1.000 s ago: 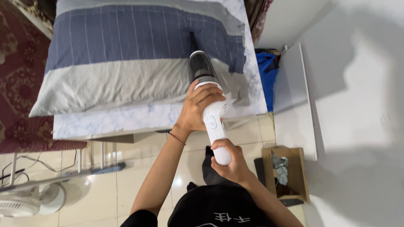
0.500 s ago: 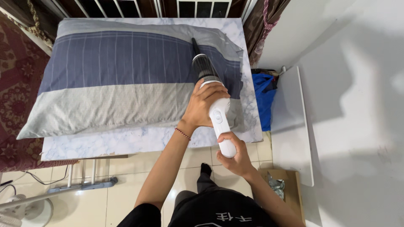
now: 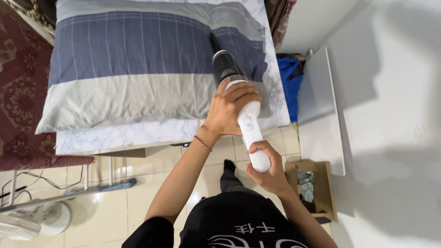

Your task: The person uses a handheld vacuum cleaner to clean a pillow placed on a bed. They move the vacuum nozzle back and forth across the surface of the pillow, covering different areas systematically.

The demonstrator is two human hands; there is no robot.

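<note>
At centre, over a marble-look table (image 3: pixel 138 134): pillow (image 3: pixel 138 78), blue and grey stripes, lies flat across the top. Hand vacuum (image 3: pixel 239 98) slants from 5 o'clock up to 12, black nozzle end pressed on the pillow's right part.

Left hand (image 3: pixel 229 110) wrapped closed over the white body just behind the dark canister. Right hand (image 3: pixel 266 167) closed around the butt of the handle, nearest the body.

Judgement: the stroke goes best with the nozzle kept flat to the fabric, slow even passes, left hand pressing lightly so the cover does not bunch.

At 3 o'clock, blue bag (image 3: pixel 290 82) wedged between table and white board (image 3: pixel 324 110). At 4 o'clock, open brown box (image 3: pixel 313 190) on the floor, crumpled grey stuff inside; no label legible. At 8 o'clock, white fan (image 3: pixel 27 225).
</note>
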